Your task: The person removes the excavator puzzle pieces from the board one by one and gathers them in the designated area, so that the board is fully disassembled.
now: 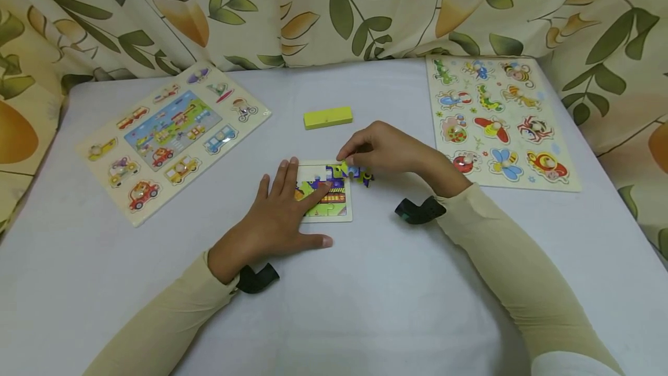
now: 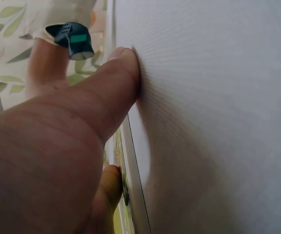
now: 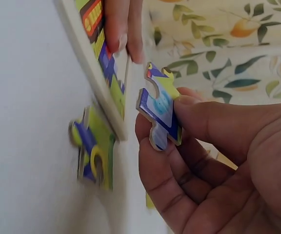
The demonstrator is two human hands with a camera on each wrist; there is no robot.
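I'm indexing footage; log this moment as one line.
left hand: spread over pale-framed rectangular jigsaw | right hand: pinching blue-and-green jigsaw piece | beside frame: loose purple-and-green piece

A white cloth covers the table (image 1: 365,306), with soft creases towards its near side. On the left, a vehicle puzzle board (image 1: 172,126) lies flat and turned at a slant, a printed street scene in its middle. On the right lies an insect puzzle board (image 1: 476,149), set only slightly askew. Between them, towards the back, rests an oblong yellow block (image 1: 328,118). Nearer the front lies a small, partly filled jigsaw tray (image 1: 339,219), with a loose green-and-purple jigsaw piece (image 3: 96,151) just beside it.
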